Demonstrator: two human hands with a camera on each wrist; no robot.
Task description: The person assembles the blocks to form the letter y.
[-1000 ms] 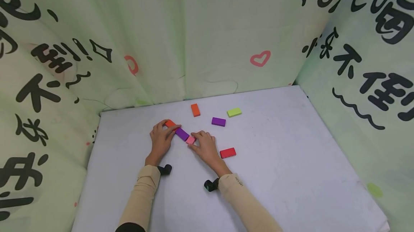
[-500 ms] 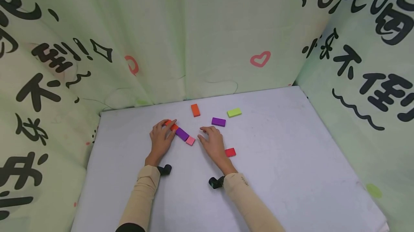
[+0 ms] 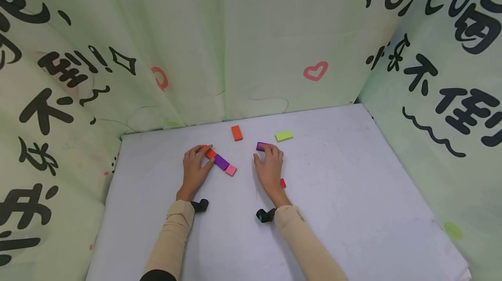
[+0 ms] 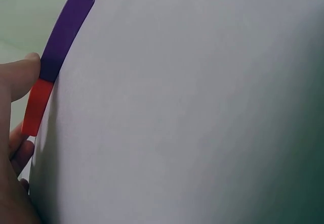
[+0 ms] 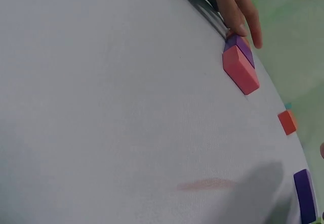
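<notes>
In the head view a diagonal row lies on the white table: an orange block (image 3: 211,154), a purple block (image 3: 221,162) and a pink block (image 3: 231,170), end to end. My left hand (image 3: 195,167) holds the orange end, index finger on the far side and thumb near the joint with the purple block. The thumb (image 4: 23,77) shows there in the left wrist view too. My right hand (image 3: 269,168) has reached a separate purple block (image 3: 259,146); its fingers partly cover that block, and no firm grip shows. The right wrist view shows this purple block (image 5: 305,196) at its edge.
An orange block (image 3: 237,133) and a lime green block (image 3: 284,136) lie toward the table's back edge. A red block (image 3: 283,183) is mostly hidden behind the right hand. Printed curtains (image 3: 266,45) enclose the table (image 3: 353,194) at the back and sides.
The right hand has let go of the pink block and moved right and away to the separate purple block. The left hand stays at the row, its index finger and thumb slightly shifted.
</notes>
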